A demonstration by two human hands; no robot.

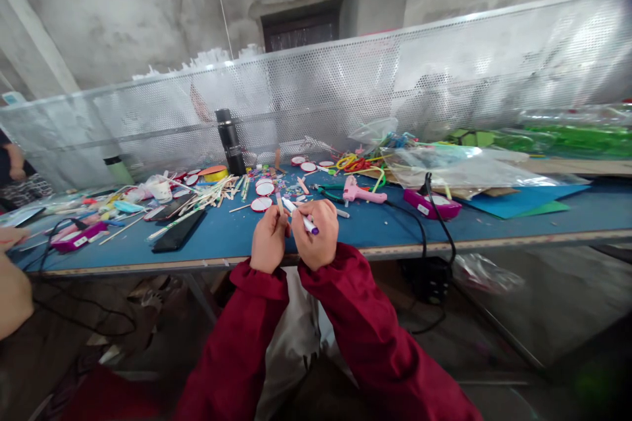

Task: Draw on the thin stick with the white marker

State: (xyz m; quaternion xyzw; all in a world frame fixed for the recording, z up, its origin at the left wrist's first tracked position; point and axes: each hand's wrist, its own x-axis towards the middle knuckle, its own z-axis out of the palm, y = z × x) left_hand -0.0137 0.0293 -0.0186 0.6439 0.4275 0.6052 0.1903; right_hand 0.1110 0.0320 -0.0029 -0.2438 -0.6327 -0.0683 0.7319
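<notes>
My left hand (269, 239) pinches a thin wooden stick (280, 202) that points up just above the table's near edge. Right beside it, my right hand (316, 233) grips a white marker with a purple end (305, 218), its tip angled toward the stick. Both wrists wear dark red sleeves and hover over the blue table (375, 227). Round white discs with red rims (261, 203) lie just beyond my hands.
A pink glue gun (360, 193) and a magenta device (433, 204) with black cables lie to the right. A black phone (178, 231), loose sticks and a black bottle (230, 142) are left. Plastic bags (459, 168) sit far right. Another person's hand (12, 237) is at the left edge.
</notes>
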